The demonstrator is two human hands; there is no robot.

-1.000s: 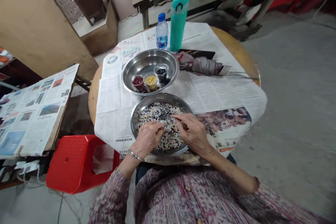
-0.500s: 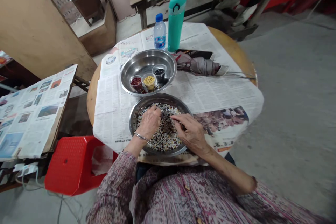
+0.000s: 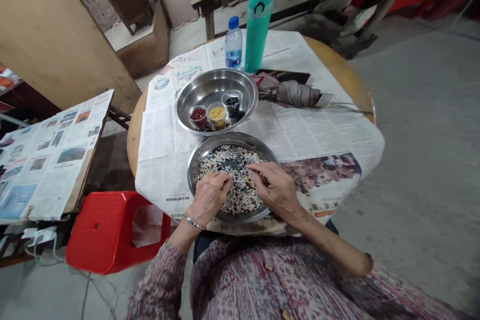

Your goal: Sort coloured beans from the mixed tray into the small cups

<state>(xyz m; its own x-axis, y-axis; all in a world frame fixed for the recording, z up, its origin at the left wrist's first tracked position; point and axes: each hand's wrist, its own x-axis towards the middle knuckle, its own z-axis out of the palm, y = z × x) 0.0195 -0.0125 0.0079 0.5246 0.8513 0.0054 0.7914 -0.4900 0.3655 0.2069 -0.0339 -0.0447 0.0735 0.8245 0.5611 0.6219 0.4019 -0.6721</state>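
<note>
Mixed grains and beans, white, yellow, dark red and black, lie spread in a round metal basin close to my body. Over the basin's left side is my left hand, its fingers curled together; whatever is in them is hidden. My right hand hovers above the right side, thumb and index finger pinched close over the grains. Behind stands a second metal basin. It holds a cup of red beans, a cup of yellow beans and a cup of black beans.
Newspaper covers the round table. At its back are a water bottle, a green flask, a folded grey umbrella and a dark phone. A red stool stands at left, near a newspaper-covered table.
My left hand has drawn back toward me and left, away from the basin's middle. My right hand stays near its place. A barer dark patch now shows among the grains.
</note>
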